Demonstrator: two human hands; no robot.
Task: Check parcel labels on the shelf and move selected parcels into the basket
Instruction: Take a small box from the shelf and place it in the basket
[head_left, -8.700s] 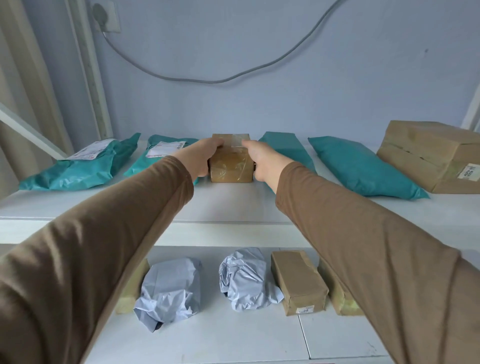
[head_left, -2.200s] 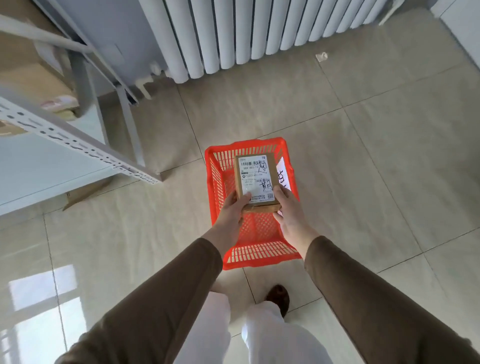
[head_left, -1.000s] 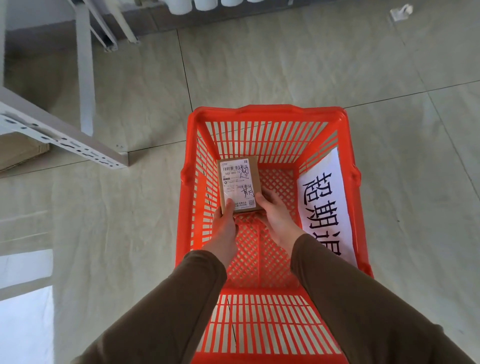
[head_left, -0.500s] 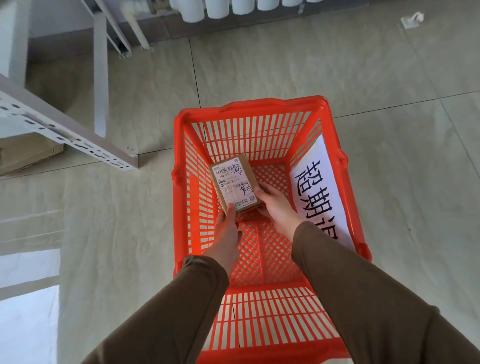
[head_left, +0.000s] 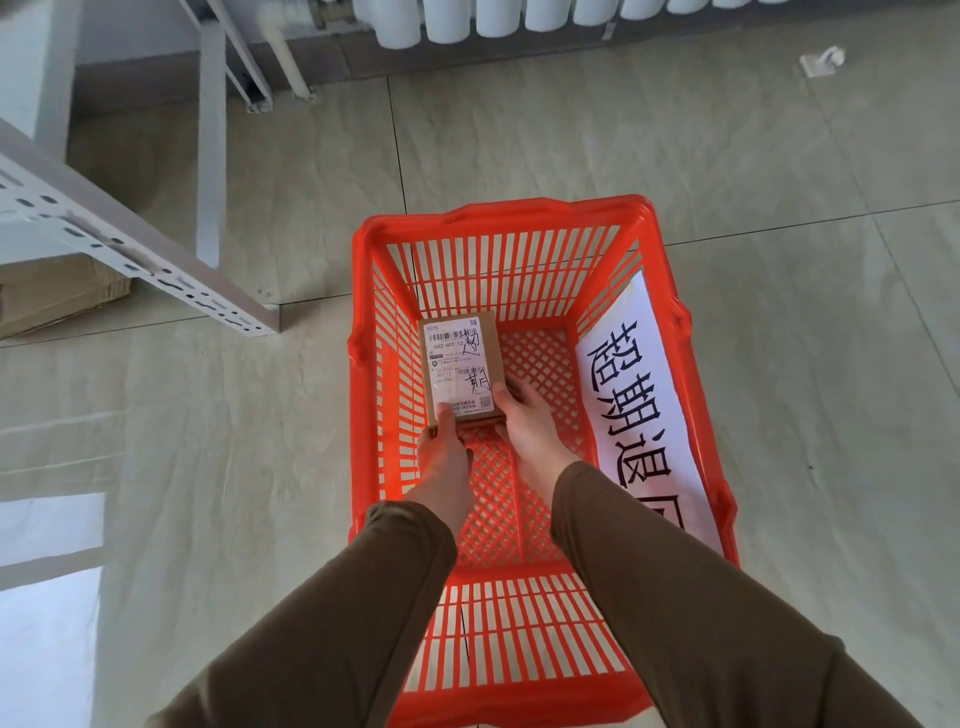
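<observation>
We see the left hand (head_left: 444, 457) with its thumb laid on the near left corner of the parcel's top face and the other fingers tucked out of sight beneath, so it pinches that corner. The right hand (head_left: 524, 421) meets the near right corner the same way: thumb on the label's edge, fingers curled under and along the side. Brown sleeves (head_left: 363, 613) run back from both wrists toward us.

The parcel (head_left: 462, 364) is a small brown cardboard box, held label-up and nearly level inside the basket, toward its far left corner, close to the left wall; we cannot tell whether its underside already touches the mesh floor. Its white shipping label carries a barcode, the printed figures "502-602-12", a smaller "602-12" lower down, a QR code at the near right corner, and two handwritten black characters we cannot read with confidence.

The basket (head_left: 680, 364) is red slatted plastic, standing on pale floor tiles (head_left: 805, 338). Against the basket's right inner wall leans a white paper sign (head_left: 639, 405) with large black characters, "超期退" and a fourth one partly cut off by the sleeve. Left of the basket stands a white perforated shelf frame (head_left: 130, 244), with a cardboard box (head_left: 57, 296) under it. Beyond the basket, a white radiator (head_left: 519, 18) lines the wall.
</observation>
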